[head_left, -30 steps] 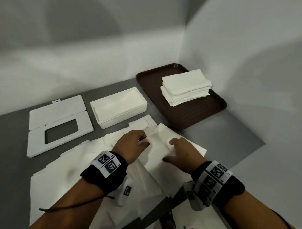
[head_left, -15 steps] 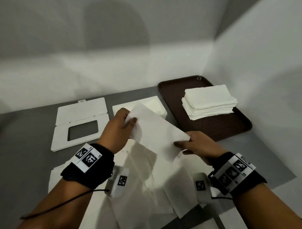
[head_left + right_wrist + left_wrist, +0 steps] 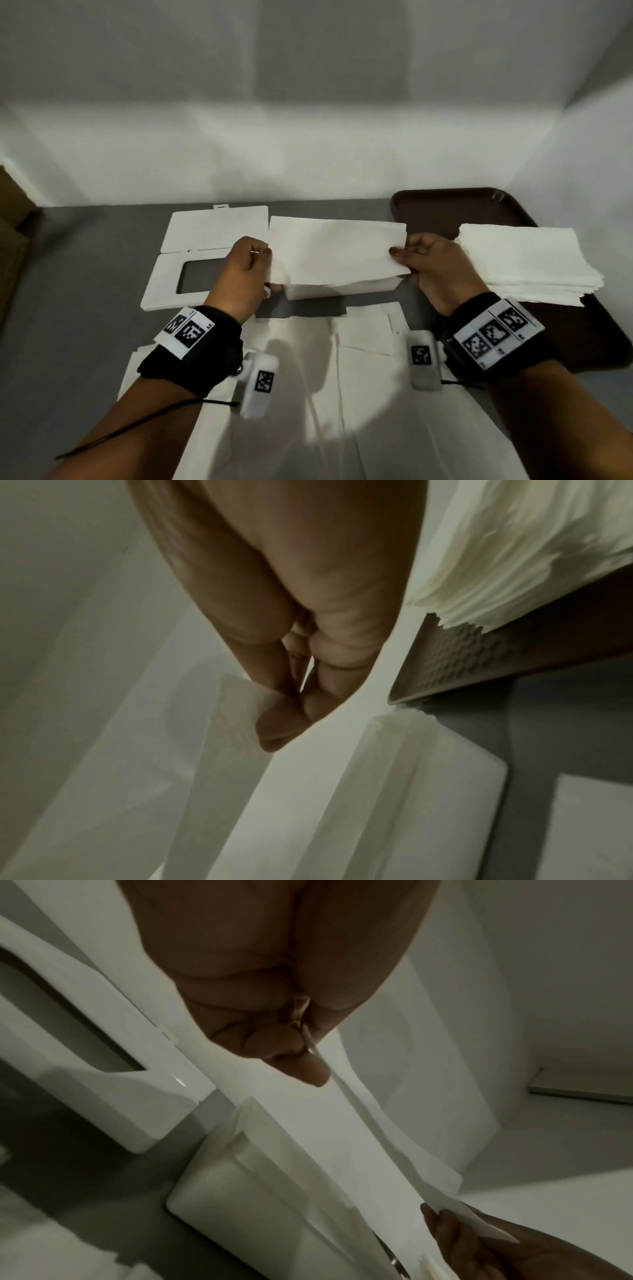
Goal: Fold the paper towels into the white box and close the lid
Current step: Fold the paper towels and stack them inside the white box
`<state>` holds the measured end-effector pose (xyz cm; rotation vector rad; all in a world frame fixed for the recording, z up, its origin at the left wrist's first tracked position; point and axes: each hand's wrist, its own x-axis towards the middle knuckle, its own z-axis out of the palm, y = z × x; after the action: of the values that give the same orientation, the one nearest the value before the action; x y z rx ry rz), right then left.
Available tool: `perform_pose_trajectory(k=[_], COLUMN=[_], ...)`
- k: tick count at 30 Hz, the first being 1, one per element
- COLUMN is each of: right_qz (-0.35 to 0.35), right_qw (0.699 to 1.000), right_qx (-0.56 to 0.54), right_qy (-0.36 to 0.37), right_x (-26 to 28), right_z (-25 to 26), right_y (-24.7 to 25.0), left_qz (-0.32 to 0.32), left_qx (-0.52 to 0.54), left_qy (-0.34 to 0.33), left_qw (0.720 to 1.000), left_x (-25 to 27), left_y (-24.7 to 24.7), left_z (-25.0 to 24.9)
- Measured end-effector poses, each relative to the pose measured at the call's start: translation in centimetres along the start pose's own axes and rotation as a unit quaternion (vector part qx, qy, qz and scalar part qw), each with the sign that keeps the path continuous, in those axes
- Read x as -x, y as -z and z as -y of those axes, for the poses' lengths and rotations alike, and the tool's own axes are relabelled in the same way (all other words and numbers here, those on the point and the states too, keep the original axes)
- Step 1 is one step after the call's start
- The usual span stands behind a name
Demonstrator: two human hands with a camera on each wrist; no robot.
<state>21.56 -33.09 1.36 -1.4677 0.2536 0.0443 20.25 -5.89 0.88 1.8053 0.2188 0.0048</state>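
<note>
Overhead only: lid point(image 3: 191, 260) beside hands point(image 3: 335, 263)

- Head view: dim overall; a bright patch falls on the paper sheets point(image 3: 342, 394) on the table point(image 3: 85, 274), with forearm shadows crossing it.
- Broad soft shadows lie across the back wall point(image 3: 308, 85).
- Head view: wide-angle bending toward the borders; the left and right margins are smeared.
- Left wrist view: low light, grainy; the left hand point(image 3: 274, 988) is close, dark and out of focus.
- Right wrist view: soft, muted tones; the right hand point(image 3: 284, 615) is blurred, and the paper stack point(image 3: 514, 547) at upper right is brightest.
</note>
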Motion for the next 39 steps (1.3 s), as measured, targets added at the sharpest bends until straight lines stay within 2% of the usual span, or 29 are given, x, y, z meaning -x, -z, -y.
perform_pose_trajectory(k=[3, 7, 9, 14, 18, 22, 29, 33, 36, 39], right_qz=[0.003, 0.008, 0.005, -0.01, -0.005, -0.034, -0.07, -0.056, -0.04, -0.023], right_qw=[0.999, 0.996, 0.991, 0.955, 0.932, 0.89, 0.891, 0.874, 0.873, 0.86], right_qx=[0.043, 0.09, 0.131, 0.295, 0.359, 0.443, 0.437, 0.475, 0.485, 0.51], right_qy=[-0.007, -0.026, -0.019, 0.035, 0.06, 0.099, 0.106, 0.081, 0.039, -0.006], right_x=[-2.4, -4.5, -5.3, -6.7, -6.7, -5.9, -0.9, 4.2, 8.4, 12.1], right_z=[0.3, -0.3, -0.7, -1.7, -1.7, -1.5, -0.2, -0.5, -2.1, -4.2], right_y=[0.5, 0.5, 0.0, -0.2, -0.8, -0.7, 0.7, 2.3, 3.9, 4.9], left_qz=[-0.018, 0.014, 0.016, 0.009, 0.009, -0.004, -0.01, 0.047, 0.134, 0.206], left_qx=[-0.031, -0.068, -0.09, -0.108, -0.103, -0.133, -0.177, -0.193, -0.229, -0.258], left_qy=[0.008, 0.05, 0.048, 0.039, 0.045, 0.02, -0.066, -0.116, -0.178, -0.189], left_qw=[0.999, 0.996, 0.995, 0.993, 0.994, 0.991, 0.982, 0.973, 0.948, 0.925], left_x=[-1.3, -2.0, -2.4, -2.8, -2.6, -2.1, 0.2, 3.4, 6.5, 8.7], left_y=[0.3, 0.1, -0.3, -0.6, 0.0, 0.4, -0.4, -2.6, -4.7, -6.1], left_z=[1.3, 2.8, 3.4, 4.1, 3.8, 3.2, 0.9, 0.7, 1.6, 2.7])
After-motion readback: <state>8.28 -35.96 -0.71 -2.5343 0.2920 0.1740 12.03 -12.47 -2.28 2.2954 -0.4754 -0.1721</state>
